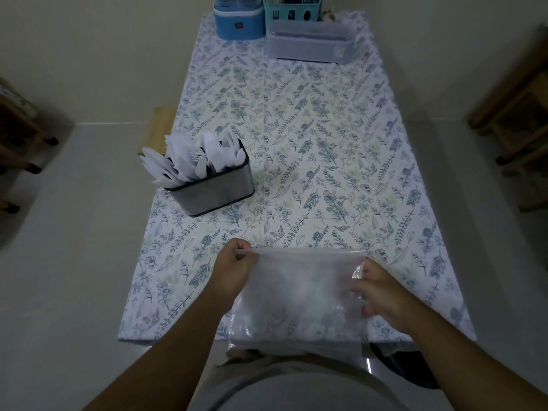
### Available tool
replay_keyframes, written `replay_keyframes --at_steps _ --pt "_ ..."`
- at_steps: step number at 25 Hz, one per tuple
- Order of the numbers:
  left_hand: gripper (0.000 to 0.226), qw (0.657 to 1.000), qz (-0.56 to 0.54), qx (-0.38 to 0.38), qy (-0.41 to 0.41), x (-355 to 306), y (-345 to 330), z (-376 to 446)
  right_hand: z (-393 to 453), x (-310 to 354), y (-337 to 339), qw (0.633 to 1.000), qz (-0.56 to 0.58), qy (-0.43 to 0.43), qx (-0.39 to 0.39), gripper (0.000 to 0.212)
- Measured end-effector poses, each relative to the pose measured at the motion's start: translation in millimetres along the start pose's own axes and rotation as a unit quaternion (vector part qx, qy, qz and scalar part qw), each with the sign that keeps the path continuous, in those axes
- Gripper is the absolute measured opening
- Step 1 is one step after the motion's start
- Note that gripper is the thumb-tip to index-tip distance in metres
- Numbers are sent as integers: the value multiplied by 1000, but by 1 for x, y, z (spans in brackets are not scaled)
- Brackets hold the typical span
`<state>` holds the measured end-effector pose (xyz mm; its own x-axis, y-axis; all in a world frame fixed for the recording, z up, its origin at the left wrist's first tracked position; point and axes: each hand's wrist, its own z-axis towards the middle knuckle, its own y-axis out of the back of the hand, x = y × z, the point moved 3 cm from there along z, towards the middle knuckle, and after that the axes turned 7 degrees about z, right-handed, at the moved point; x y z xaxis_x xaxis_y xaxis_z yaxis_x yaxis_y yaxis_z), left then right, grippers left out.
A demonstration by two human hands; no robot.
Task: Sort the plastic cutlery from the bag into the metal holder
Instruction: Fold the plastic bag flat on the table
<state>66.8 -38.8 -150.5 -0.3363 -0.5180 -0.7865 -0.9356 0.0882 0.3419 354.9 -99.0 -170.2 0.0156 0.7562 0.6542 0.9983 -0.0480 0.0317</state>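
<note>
At tabletop [326, 129] 6 o'clock edge: left hand [234, 269] and right hand [382, 295] both grip clear bag [299, 295]; metal holder [213, 188] at 10 o'clock, full of white cutlery [195, 158].

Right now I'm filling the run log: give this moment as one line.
stage: bag looks empty | left hand: pinching clear bag top corner | right hand: gripping bag's right edge | metal holder: full of white plastic cutlery

Floral tablecloth [326, 137], blue container [238, 23], teal caddy [292, 13], grey lidded box [310, 43]
</note>
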Motion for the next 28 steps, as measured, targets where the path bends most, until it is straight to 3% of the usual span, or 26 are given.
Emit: replay_keyframes --at_steps 2,5,6,8,10,12,17,21,24,28 --pt "16 999 4 -46 -29 0 0 0 -7 -1 -6 1000 13 2 21 39" --pt "48 978 99 -149 -104 -7 -6 -6 -14 -4 -6 996 62 50 -40 40" --pt "50 975 129 -127 -132 -12 -16 -8 -17 -4 -4 992 88 68 -65 39" --pt "44 970 176 22 -169 -31 -50 -16 -26 -4 3 980 145 95 -93 36" --pt "42 940 224 178 -184 -50 -95 -25 -39 -5 17 968 180 119 -125 32" --pt "47 904 273 260 -201 -68 -141 -35 -51 -7 34 956 201 145 -155 29" --pt "59 820 373 324 -288 -92 -261 -66 -86 -51 106 916 249 159 -271 31" --pt "61 748 376 399 -374 -92 -357 -118 -128 -101 165 874 234 176 -387 34" --pt "58 724 346 492 -337 -82 -418 -152 -146 -138 199 835 216 153 -483 41" --pt "56 656 399 587 -256 -48 -488 -152 -131 -178 239 810 215 102 -535 50"
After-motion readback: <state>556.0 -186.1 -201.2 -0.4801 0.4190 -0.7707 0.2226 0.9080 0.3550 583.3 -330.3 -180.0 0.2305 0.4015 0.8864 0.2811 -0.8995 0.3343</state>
